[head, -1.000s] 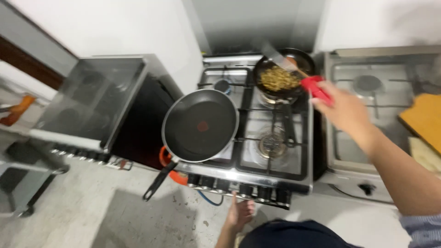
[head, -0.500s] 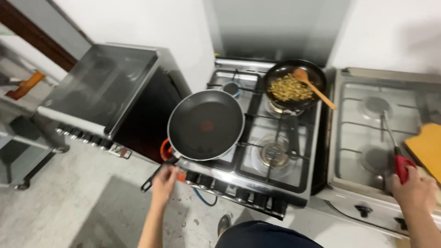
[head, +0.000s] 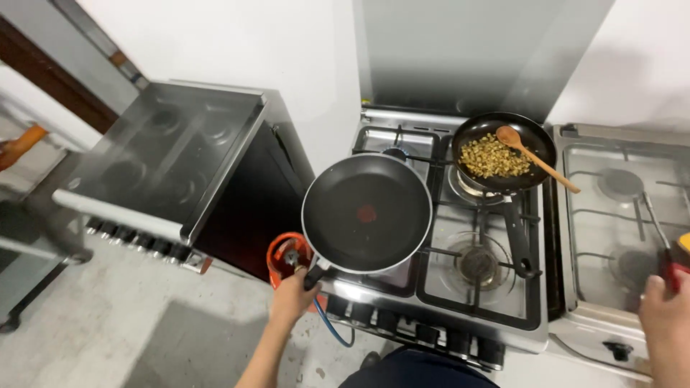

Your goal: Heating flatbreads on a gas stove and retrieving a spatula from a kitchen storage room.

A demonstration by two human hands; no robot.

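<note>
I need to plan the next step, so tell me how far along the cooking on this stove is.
Done: chopped food sits in the small black pan on a rear burner, a wooden spoon resting in it. In hand: the left hand grips the handle of the large empty frying pan at the front; the right hand holds a red-handled tool over the neighbouring stove. Left: the large pan holds no food.

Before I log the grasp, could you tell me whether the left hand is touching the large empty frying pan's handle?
Touching. The head view shows the left hand closed around the handle of the large frying pan.
</note>
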